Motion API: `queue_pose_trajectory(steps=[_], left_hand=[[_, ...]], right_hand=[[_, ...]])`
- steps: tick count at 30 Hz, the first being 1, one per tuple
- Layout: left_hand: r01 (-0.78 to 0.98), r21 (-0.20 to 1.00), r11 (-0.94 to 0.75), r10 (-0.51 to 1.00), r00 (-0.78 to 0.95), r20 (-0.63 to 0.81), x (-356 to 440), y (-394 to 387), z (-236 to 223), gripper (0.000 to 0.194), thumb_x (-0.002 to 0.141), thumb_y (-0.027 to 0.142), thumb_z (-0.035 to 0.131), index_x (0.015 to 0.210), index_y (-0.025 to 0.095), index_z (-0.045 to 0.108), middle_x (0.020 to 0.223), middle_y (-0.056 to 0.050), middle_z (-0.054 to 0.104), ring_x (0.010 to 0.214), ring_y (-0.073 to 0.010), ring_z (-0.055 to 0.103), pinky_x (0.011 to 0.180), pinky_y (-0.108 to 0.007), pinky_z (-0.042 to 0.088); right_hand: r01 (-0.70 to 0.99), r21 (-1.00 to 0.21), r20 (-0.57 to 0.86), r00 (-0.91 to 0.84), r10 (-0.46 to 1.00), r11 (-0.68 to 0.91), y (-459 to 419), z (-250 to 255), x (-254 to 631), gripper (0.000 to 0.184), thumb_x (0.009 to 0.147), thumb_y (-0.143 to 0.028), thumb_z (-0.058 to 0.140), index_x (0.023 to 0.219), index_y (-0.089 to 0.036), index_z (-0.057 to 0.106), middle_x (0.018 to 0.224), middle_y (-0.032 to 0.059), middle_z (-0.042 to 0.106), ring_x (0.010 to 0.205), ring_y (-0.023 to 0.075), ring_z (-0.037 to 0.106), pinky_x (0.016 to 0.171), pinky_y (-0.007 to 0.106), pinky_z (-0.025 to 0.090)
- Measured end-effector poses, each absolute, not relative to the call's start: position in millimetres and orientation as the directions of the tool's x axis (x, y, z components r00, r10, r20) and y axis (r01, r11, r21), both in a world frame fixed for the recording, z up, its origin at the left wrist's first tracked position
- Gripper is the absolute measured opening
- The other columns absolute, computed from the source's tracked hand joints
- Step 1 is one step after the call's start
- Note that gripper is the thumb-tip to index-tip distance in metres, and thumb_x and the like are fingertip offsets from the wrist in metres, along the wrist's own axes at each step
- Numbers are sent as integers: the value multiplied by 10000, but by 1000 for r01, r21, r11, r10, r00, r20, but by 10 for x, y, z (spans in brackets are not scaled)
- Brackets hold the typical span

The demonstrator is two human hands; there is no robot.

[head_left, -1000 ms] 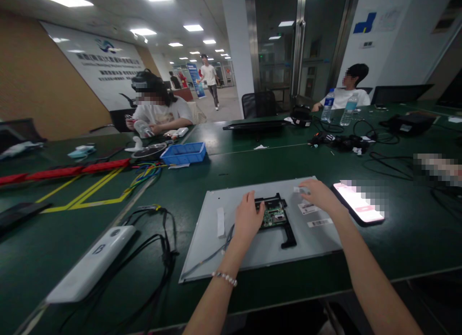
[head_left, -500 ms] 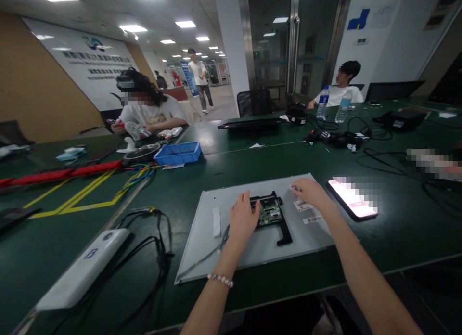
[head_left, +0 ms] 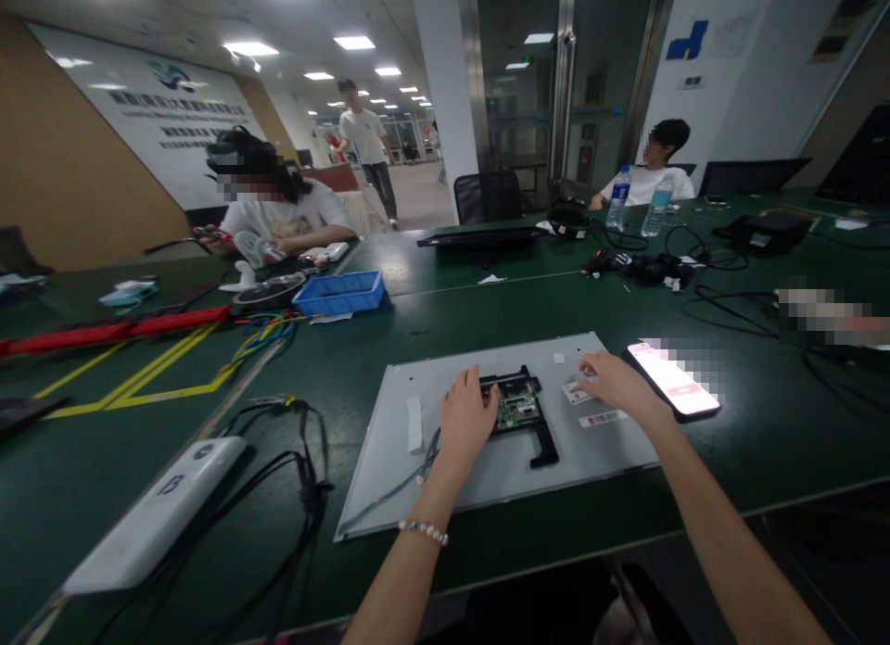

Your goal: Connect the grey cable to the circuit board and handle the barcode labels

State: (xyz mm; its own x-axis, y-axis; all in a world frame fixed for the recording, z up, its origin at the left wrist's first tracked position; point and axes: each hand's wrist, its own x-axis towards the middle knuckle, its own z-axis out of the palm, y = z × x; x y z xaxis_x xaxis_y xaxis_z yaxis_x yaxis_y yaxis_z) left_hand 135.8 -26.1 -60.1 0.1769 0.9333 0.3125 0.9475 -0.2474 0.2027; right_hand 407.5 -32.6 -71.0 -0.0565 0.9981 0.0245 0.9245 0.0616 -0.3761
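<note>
A flat light-grey panel [head_left: 389, 483] lies on the green table, carrying a black bracket [head_left: 547, 446] around a green circuit board [head_left: 515, 411]. My left hand [head_left: 464, 418] is on the bracket's left side, fingers and thumb bent around its edge and hiding that part. A grey cable [head_left: 382, 506] runs from under this hand to the panel's near left corner. Over a printed label [head_left: 576, 392] on the panel's right side hovers my right hand [head_left: 616, 381], fingertips drawn together; anything between them is too small to make out. A small white square [head_left: 559, 358] sits just beyond.
Right of the panel lies a lit phone [head_left: 674, 378]. On the left are a white elongated device [head_left: 157, 520] and black cables [head_left: 310, 483]. A blue bin [head_left: 340, 293] and a dark flat screen [head_left: 483, 239] stand farther back. Other people sit across the table; one walks behind.
My right hand has moved right and slightly nearer, off the small white square and over the label. My left hand stays at the bracket. The walking person has come closer.
</note>
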Motion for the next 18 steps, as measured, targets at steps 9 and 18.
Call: queue_pose_trajectory(steps=[9,18], left_hand=[[953,188,-238,939,176,294,1354,-260,-602,437,901,360,407,1275,132,403,1155,-137,569,1030,-259,564,852,-353,422],[952,186,-243,939,182,293,1361,-259,-611,441,904,364,401,1280,133,388,1146,-145,575,1030,-262,564,839,-353,414]], right_hand=[[914,-379,80,-123,989,144,-348,-729,3996,194,795,-243,561,978,-195,602,1013,58,600,871,175,585,725,258,421],[902,-423,21,-83,996,85,-447,-669,4199,217,816,-328,548,930,-183,661,1004,74,613,841,174,607,757,274,432]])
